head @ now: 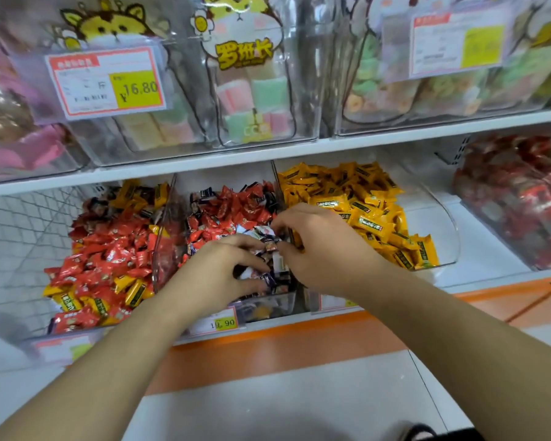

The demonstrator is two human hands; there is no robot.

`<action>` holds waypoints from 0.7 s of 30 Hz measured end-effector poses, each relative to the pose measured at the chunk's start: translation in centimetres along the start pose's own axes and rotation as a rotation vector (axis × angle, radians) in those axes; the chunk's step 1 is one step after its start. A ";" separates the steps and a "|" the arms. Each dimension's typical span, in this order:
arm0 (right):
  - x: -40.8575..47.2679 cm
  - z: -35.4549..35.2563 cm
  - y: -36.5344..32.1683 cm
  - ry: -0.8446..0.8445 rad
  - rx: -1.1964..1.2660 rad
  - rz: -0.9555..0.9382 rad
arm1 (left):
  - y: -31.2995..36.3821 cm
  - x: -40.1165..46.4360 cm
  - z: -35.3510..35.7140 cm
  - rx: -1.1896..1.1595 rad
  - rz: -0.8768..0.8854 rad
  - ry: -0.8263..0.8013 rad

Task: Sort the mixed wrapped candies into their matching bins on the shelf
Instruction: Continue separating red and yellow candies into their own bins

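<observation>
The lower shelf [477, 259] carries three clear bins along its front edge: mixed red-and-yellow candies [105, 259] left, red and dark ones [229, 211] in the middle bin [268, 302], yellow candies [363, 205] right. Both hands are in the middle bin's front: the left hand [217, 268] curls half-closed over dark wrappers, the right hand [318, 246] pinches a small wrapped candy [272, 246].

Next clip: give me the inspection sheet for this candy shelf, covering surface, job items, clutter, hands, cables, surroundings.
Surface: white lower shelf with orange front edge, holding clear bins.
Job's things: left bin mostly red candies with yellow ones mixed in; middle bin red candies plus dark and white wrapped ones at the front; right bin only yellow candies.
Clutter: price tag on the middle bin front; nothing else seen.
Hands: left hand and right hand both in the middle bin's front, fingers curled around dark and white wrappers; exact grip unclear.
Cables: nothing seen.
Surroundings: upper shelf bins of pastel sweets; red packets bin at right; wire mesh at left.
</observation>
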State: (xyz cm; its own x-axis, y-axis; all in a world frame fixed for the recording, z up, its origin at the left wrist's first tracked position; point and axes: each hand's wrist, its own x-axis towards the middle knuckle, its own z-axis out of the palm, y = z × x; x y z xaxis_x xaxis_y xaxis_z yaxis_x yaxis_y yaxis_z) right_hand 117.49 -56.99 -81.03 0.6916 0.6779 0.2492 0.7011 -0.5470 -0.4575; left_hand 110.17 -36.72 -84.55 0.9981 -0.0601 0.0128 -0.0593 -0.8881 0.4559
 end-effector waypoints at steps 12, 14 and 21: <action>0.6 -0.4 0.3 -0.025 0.002 0.015 | -1.2 -1.0 -0.9 0.355 -0.121 0.224; 0.6 -0.4 0.3 -0.024 0.000 0.014 | -0.8 -0.9 -0.9 0.376 -0.104 0.286; 0.6 -0.2 0.6 -0.015 0.006 0.020 | 1.0 -0.1 -0.1 -0.012 0.052 -0.101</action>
State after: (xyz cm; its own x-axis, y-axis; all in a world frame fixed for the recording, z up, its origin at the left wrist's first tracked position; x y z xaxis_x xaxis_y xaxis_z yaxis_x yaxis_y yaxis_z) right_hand 118.31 -56.99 -80.99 0.7025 0.6745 0.2271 0.6862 -0.5573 -0.4675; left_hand 110.03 -37.52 -84.02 0.9869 -0.1521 -0.0529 -0.1101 -0.8771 0.4676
